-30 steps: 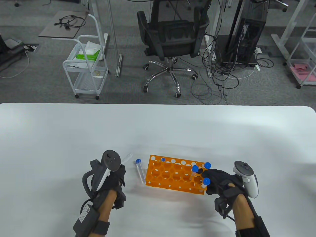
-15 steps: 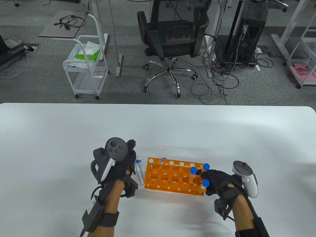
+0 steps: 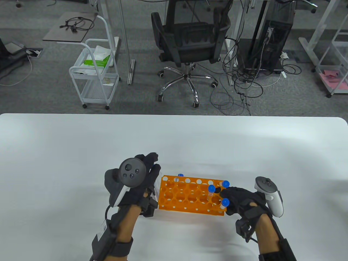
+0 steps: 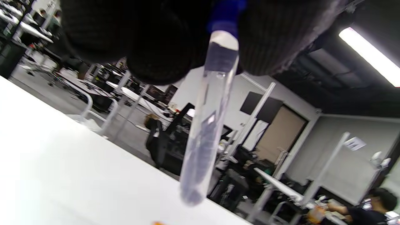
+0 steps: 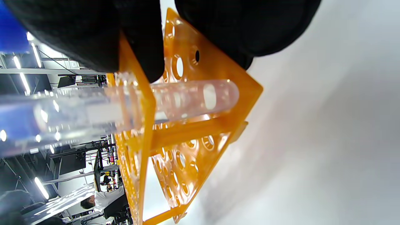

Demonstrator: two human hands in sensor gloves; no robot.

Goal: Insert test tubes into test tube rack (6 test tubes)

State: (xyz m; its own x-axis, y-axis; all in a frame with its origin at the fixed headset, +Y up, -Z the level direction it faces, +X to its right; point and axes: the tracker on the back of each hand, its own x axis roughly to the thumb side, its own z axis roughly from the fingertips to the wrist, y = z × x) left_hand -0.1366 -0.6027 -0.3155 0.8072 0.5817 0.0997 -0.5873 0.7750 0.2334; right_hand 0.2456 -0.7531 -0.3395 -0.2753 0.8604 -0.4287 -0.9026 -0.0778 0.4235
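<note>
The orange rack (image 3: 187,194) stands on the white table near its front edge. Four blue-capped tubes stand in it: one at its far left (image 3: 180,175) and three at its right end (image 3: 211,188). My left hand (image 3: 153,165) is at the rack's left end and pinches a clear test tube (image 4: 209,125) by its blue cap (image 4: 226,14); the tube hangs upright just above the table. My right hand (image 3: 224,194) grips the rack's right end, fingers (image 5: 93,31) on the top plate (image 5: 200,72) beside a seated tube (image 5: 187,97).
The white table (image 3: 81,152) stretches wide to the left, right and far side of the rack. Beyond its far edge stand an office chair (image 3: 190,40), a white cart (image 3: 95,73) and loose cables on the floor.
My left hand moved right and forward to the rack's left end and lifted the tube that lay on the table. The rack shifted slightly left. My right hand stayed on the rack.
</note>
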